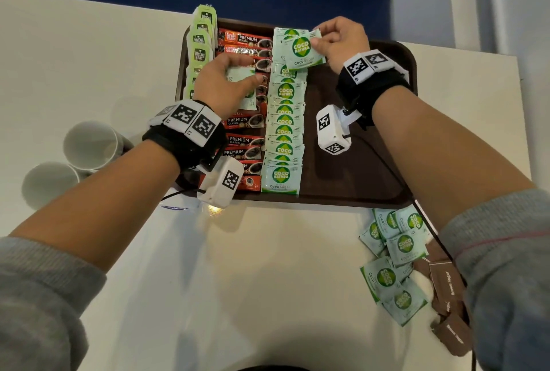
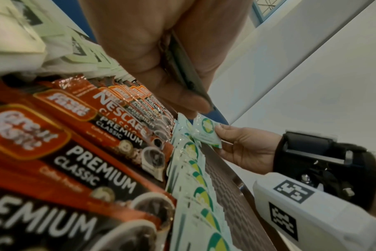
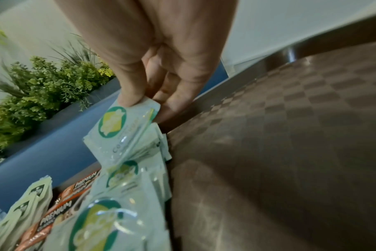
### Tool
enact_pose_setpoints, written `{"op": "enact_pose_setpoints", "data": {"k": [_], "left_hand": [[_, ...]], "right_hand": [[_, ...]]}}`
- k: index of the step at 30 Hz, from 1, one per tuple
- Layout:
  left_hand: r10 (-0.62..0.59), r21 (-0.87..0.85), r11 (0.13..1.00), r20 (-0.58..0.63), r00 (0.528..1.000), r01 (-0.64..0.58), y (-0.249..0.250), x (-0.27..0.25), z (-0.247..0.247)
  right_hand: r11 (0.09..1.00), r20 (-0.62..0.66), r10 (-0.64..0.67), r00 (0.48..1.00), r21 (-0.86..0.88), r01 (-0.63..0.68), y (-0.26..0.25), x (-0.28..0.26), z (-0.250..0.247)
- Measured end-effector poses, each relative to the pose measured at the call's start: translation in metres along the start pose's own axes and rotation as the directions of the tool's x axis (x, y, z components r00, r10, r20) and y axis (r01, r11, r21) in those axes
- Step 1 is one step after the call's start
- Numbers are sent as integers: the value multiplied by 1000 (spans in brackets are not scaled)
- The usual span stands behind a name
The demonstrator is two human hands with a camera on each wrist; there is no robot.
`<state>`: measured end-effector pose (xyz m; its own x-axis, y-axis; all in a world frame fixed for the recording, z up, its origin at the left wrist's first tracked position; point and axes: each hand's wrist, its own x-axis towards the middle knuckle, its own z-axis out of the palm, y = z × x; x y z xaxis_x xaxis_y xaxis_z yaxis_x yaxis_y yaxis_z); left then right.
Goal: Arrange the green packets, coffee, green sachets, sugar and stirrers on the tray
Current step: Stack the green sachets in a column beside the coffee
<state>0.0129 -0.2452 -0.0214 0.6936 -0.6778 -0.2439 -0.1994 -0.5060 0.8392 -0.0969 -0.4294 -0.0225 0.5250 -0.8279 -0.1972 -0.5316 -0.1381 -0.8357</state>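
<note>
A dark brown tray carries three columns: pale green tea packets at the left, red coffee sticks beside them, and overlapping green sugar sachets in the middle. My right hand pinches one green sachet by its edge at the far end of the sachet column; the right wrist view shows that sachet between thumb and fingers. My left hand hovers over the coffee sticks and holds a small bunch of sachets, seen edge-on in the left wrist view.
Loose green sachets and brown sachets lie on the white table at the near right, partly under my right sleeve. Two white paper cups lie at the left. The tray's right half is bare.
</note>
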Motion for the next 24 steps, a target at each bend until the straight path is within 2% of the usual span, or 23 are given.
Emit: {"op": "enact_pose_setpoints", "data": {"k": [6,19,24], "left_hand": [[-7,-5,1000,5,1000,8,-3,2,0],[-49,-37,998,15,999,49,-8,4,2],[-58,-58,997,23,998,59,-7,3,2]], "right_hand": [[992,18,53,998,114,-54,2,2,12],[989,-18,109,994,-97,-111,17,4,19],[990,-15,131,991,-49,-131,17,-1,19]]}}
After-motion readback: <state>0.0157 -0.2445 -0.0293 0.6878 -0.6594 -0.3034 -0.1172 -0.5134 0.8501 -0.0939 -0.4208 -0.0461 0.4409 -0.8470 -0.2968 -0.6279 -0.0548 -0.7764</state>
